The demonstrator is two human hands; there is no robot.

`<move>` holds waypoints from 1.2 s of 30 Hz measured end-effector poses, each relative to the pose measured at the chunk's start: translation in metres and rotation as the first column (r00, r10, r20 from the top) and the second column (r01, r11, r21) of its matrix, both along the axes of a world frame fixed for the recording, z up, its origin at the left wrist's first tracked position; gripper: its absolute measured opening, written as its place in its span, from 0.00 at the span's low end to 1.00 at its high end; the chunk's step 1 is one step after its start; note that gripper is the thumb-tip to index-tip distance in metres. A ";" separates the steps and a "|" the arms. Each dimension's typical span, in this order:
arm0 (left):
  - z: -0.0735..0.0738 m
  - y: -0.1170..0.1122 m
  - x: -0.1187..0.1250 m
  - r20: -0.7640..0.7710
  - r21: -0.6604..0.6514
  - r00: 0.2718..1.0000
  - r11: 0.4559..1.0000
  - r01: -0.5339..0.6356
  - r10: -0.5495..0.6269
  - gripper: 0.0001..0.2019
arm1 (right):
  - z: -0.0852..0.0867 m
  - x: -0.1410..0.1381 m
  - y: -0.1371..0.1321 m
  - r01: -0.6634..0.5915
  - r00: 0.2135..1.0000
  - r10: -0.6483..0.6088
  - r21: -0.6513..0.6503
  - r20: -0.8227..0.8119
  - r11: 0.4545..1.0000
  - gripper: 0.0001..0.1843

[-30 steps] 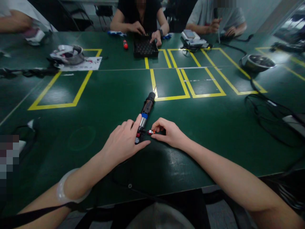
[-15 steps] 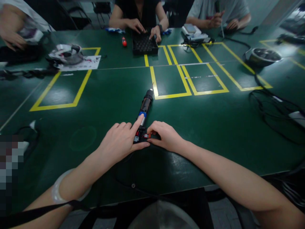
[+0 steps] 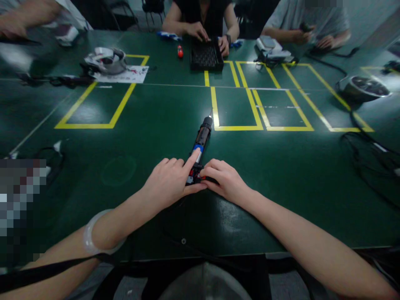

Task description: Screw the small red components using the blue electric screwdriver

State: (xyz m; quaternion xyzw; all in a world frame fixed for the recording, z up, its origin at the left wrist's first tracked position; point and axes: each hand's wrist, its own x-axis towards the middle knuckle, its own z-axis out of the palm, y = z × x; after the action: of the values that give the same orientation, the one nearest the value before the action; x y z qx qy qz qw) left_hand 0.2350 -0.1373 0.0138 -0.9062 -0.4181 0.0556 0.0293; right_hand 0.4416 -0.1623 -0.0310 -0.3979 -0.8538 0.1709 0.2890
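A long black tool with a blue and silver band (image 3: 201, 139) lies on the green table (image 3: 150, 125), its tip pointing away from me. My left hand (image 3: 170, 183) rests over its near end, index finger stretched along the silver band and thumb under the end. My right hand (image 3: 225, 181) pinches a small red part (image 3: 203, 178) and presses it against that same near end. The two hands touch at the tool's end.
Yellow tape rectangles (image 3: 237, 127) mark the table. Across it, a person's hands work at a black tray (image 3: 206, 56) beside a small red object (image 3: 180, 51); another person sits at the right. A metal bowl on paper (image 3: 108, 62), a round fan (image 3: 364, 86) and black cables (image 3: 368, 162) lie around.
My right hand has brought the small red part from a short gap away right up to the tool's near end. My left hand stays on the tool.
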 end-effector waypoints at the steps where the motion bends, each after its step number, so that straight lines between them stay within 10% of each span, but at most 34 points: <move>1: 0.000 -0.001 0.000 -0.004 0.008 1.000 1.000 -0.008 0.008 0.48 | 0.000 0.000 0.000 -0.009 1.000 0.009 0.009 0.010 1.000 0.04; 36: -0.001 0.017 0.001 0.006 0.018 0.986 0.985 -0.170 0.169 0.37 | 0.007 0.018 0.006 0.042 0.967 -0.106 -0.263 -0.234 0.964 0.07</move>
State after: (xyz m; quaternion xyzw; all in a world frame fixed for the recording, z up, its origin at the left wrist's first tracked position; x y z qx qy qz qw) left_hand 0.2363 -0.1202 0.0128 -0.8672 -0.4942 0.0521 0.0318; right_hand 0.4595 -0.1564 -0.0241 -0.4394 -0.7666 0.3167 0.3448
